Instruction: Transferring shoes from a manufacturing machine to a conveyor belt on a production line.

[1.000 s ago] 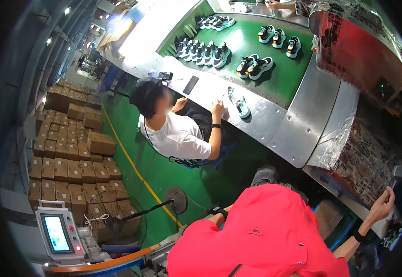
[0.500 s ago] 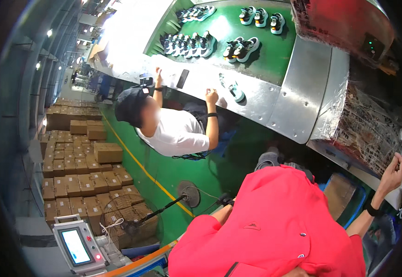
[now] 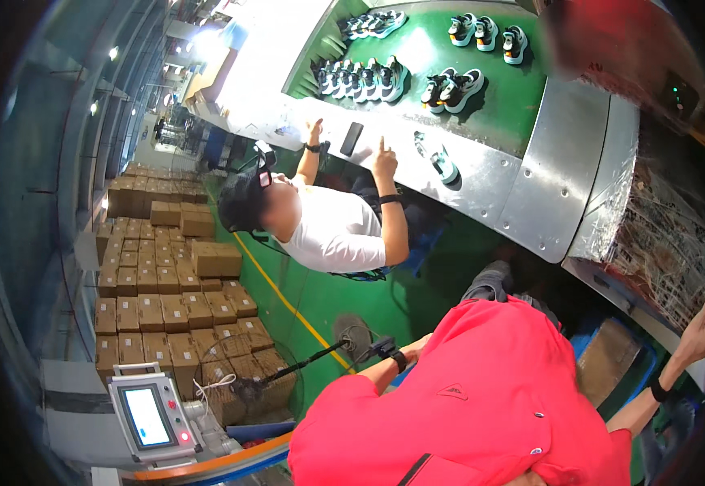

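Observation:
My right hand [image 3: 699,330], a dark band on its wrist, reaches out at the right edge beside a plastic-wrapped red box-shaped unit [image 3: 660,235]. Its fingers are stretched out near the unit's lower corner; I see nothing held, and cannot tell whether they touch it. Most of my left hand [image 3: 417,348] is covered by my red shirt [image 3: 450,405]. Only its wrist, with a black band and a small black device [image 3: 382,347], shows clearly, so its fingers cannot be made out.
A seated co-worker in a white shirt [image 3: 340,227] faces a metal-edged bench [image 3: 543,211]. Sneakers [image 3: 369,79] stand in rows on its green belt; a black phone [image 3: 352,138] and a pale shoe [image 3: 443,164] lie nearby. Cartons [image 3: 166,312], a fan and a control panel [image 3: 148,417] stand left.
The whole view has shifted, so the scene sits further right and lower. More of my left wrist and its device shows. The co-worker's right hand now has a finger raised.

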Demonstrator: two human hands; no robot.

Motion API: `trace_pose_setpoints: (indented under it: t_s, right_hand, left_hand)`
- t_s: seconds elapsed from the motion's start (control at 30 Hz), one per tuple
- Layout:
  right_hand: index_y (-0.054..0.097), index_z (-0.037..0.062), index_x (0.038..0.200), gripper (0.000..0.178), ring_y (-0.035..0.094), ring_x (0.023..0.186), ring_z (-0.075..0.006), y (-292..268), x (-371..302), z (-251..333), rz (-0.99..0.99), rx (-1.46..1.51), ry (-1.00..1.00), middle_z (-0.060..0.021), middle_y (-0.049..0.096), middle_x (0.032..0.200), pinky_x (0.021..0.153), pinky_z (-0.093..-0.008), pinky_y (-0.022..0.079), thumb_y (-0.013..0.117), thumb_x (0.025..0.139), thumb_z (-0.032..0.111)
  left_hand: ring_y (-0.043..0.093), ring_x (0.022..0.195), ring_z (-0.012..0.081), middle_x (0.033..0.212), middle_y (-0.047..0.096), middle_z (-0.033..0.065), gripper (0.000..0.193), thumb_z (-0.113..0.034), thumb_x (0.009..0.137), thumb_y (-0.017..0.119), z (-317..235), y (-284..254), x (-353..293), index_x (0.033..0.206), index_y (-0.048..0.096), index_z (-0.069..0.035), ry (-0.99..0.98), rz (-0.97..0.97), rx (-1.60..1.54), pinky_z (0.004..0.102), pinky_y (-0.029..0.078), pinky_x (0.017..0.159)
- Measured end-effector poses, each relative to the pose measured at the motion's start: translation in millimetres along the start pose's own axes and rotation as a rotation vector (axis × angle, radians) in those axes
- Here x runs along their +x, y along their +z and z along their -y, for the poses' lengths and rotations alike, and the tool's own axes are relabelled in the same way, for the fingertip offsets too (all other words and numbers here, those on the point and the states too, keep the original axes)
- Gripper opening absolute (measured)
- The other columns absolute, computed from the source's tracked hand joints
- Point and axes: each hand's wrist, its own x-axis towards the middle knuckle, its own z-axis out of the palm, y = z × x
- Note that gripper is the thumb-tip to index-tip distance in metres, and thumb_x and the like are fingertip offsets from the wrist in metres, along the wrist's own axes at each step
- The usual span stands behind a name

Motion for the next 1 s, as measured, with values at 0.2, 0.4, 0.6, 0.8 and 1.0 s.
trace_pose_setpoints:
  t_s: [0.2,0.4,0.6,0.8,1.0]
  right_hand:
    - [0.070,0.0108,0.108,0.020,0.067,0.082,-0.0109,16.1,9.6,-26.2,-0.029,0.038,-0.053,0.0004,0.073,0.096,0.067,-0.0243,0.051,0.059,0.098,0.024]
    - [0.067,0.0052,0.108,0.021,0.064,0.088,-0.0147,-11.9,5.8,-2.9,-0.024,-0.071,0.083,-0.0041,0.070,0.102,0.077,-0.0276,0.049,0.056,0.098,0.020]
    - [0.063,0.0043,0.092,0.005,0.057,0.071,-0.0163,-11.7,22.5,112.1,-0.124,0.087,0.179,-0.0048,0.061,0.083,0.069,-0.0270,0.046,0.061,0.091,0.009]
    - [0.061,0.0031,0.086,0.001,0.049,0.059,-0.0165,-39.4,14.1,124.9,-0.244,0.105,0.296,-0.0064,0.055,0.073,0.057,-0.0296,0.041,0.062,0.087,0.003]
    - [0.061,0.0020,0.082,0.006,0.047,0.053,-0.0133,-34.8,15.9,120.9,-0.307,0.270,0.376,-0.0069,0.053,0.071,0.051,-0.0272,0.037,0.061,0.084,-0.004]
  left_hand:
    - [0.058,0.106,0.0174,0.121,0.063,0.0101,0.052,-0.033,0.090,0.065,-8.5,-22.6,32.8,0.127,0.056,0.002,-0.002,0.037,0.025,0.0350,0.048,0.090]
    - [0.060,0.104,0.0193,0.116,0.065,0.0096,0.051,-0.033,0.088,0.067,-106.7,-105.1,101.1,0.125,0.058,0.001,0.006,0.280,0.735,0.0343,0.049,0.088]
    - [0.063,0.102,0.0150,0.112,0.067,0.0078,0.037,-0.015,0.092,0.062,-437.7,-104.8,54.4,0.126,0.058,-0.001,0.533,-0.488,0.826,0.0300,0.052,0.085]
    - [0.062,0.112,0.0302,0.120,0.064,0.0193,0.046,-0.017,0.086,0.070,-663.8,38.9,65.9,0.127,0.057,-0.002,1.264,-0.194,1.329,0.0392,0.046,0.096]
    - [0.058,0.117,0.0335,0.123,0.059,0.0291,0.070,-0.046,0.086,0.068,-849.9,153.3,173.8,0.129,0.051,0.006,1.328,-0.063,1.353,0.0393,0.046,0.096]
